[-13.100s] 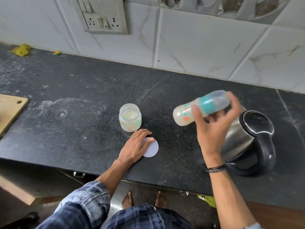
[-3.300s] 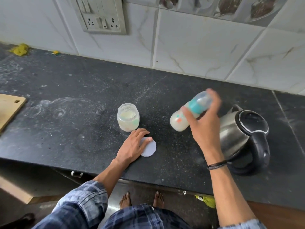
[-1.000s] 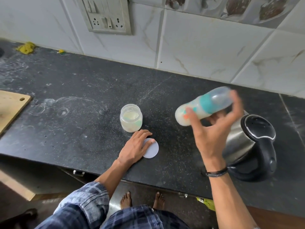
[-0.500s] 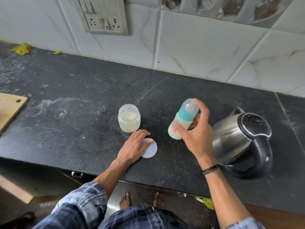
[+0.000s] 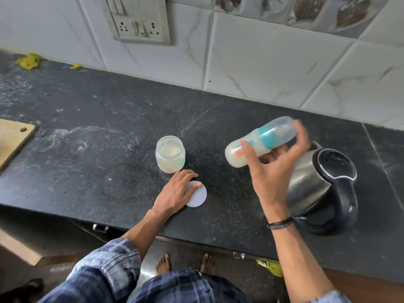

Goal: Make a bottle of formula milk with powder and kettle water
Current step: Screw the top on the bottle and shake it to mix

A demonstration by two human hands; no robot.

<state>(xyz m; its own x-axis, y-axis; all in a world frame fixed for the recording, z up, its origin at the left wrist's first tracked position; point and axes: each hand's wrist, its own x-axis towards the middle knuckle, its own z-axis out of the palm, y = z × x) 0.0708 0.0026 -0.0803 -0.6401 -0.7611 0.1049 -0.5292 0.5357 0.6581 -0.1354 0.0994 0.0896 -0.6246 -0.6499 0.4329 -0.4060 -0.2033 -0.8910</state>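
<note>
The jar [image 5: 170,154] stands near the middle of the counter [image 5: 98,171]. Just before it and a little to the right lies the lid [image 5: 197,196], flat, with the left hand [image 5: 176,194] resting on its left part; the fingertips come close to the jar, perhaps touching it. Right of the jar, the right hand [image 5: 273,171] holds the bottle [image 5: 258,142] above the counter, tilted, its base toward the jar and its cap end up and to the right. The kettle [image 5: 323,186] stands on the counter just right of that hand. The board [image 5: 13,138] lies at the far left edge. On the wall behind, left of the jar, sits the socket panel [image 5: 140,18].
</note>
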